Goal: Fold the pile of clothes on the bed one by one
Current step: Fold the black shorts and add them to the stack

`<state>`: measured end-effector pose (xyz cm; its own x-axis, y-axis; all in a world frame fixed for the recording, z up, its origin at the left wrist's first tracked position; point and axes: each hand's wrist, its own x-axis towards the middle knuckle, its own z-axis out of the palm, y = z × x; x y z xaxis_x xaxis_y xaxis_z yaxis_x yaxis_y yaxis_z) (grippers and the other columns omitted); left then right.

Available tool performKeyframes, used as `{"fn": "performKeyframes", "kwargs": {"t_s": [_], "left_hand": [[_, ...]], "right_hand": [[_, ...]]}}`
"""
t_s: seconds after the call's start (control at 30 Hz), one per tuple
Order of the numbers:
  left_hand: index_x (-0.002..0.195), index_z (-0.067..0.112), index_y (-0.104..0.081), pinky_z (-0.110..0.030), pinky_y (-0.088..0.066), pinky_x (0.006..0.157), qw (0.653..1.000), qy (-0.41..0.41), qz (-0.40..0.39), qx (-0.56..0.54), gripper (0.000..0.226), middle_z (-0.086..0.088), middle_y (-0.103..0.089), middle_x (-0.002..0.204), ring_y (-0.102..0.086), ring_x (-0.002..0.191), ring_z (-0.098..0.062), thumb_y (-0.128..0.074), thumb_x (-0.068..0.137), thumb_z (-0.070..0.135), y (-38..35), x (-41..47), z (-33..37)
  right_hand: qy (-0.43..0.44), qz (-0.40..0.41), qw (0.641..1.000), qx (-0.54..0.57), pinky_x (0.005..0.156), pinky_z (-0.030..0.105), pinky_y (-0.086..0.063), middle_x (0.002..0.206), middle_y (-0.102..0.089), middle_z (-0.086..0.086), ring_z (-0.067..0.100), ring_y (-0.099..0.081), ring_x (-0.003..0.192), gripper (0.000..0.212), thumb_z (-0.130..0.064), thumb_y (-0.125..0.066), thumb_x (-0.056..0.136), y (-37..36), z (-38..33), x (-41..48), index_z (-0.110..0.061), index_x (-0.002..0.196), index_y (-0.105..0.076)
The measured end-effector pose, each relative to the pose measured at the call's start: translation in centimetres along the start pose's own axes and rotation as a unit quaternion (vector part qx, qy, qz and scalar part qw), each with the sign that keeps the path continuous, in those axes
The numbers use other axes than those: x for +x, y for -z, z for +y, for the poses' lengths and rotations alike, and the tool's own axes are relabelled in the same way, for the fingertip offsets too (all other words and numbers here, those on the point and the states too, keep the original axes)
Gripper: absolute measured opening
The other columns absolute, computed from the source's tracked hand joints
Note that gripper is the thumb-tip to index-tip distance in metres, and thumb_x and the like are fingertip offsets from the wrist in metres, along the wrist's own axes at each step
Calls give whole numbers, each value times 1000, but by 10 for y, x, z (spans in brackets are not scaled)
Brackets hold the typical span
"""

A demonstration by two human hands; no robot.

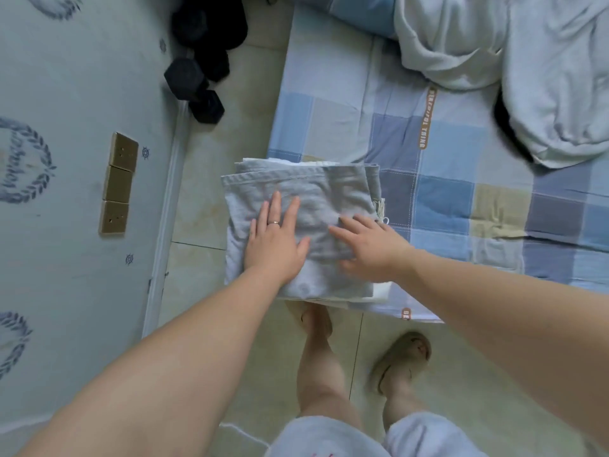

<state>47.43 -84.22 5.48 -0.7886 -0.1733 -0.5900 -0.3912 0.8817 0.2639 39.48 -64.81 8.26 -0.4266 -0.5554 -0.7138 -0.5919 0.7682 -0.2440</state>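
Checked bed sheet fills the upper right, with an unfolded pale clothes pile at its far side. Your folded grey garment lies flat on the bed's near left corner, hemmed edge away from you, nearly square. Your left hand and right hand press on it, fingers straight, gripping nothing.

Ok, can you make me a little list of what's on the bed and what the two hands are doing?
left hand: flat, pressing on the folded grey garment; ring on one finger
right hand: flat on the same garment
folded grey garment: at the near corner of the bed, lying on a white folded piece
unfolded pile: pale clothes heaped farther back on the bed
bed sheet: blue checked
floor: black dumbbells by the wall
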Motion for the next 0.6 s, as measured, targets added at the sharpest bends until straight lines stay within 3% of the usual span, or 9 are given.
{"fn": "performKeyframes", "kwargs": {"t_s": [0.13,0.3,0.6], "left_hand": [[160,38,-1,-47,-5,125,996,25,-67,-58,73,2,4,170,6,156,-21,-35,100,62,43,-49,49],[159,41,1,-53,3,123,999,-11,19,-34,72,5,7,169,9,156,-22,-29,98,67,97,-74,128],[158,43,-4,-54,-2,123,993,-60,96,-45,72,6,7,169,7,155,-23,-35,98,65,140,-67,336]], "right_hand": [[-65,17,995,78,120,50,-19,168,-11,-5,22,-3,156,73,-51,-48,98,49,19,-76,-38,160,-10],[-100,71,990,72,123,52,-12,169,-5,-7,21,2,156,75,-53,-47,98,92,71,-159,-42,159,-5],[-128,166,977,40,121,55,-8,169,-4,-9,20,1,156,80,-59,-49,94,139,248,-275,-45,158,-2]]}}
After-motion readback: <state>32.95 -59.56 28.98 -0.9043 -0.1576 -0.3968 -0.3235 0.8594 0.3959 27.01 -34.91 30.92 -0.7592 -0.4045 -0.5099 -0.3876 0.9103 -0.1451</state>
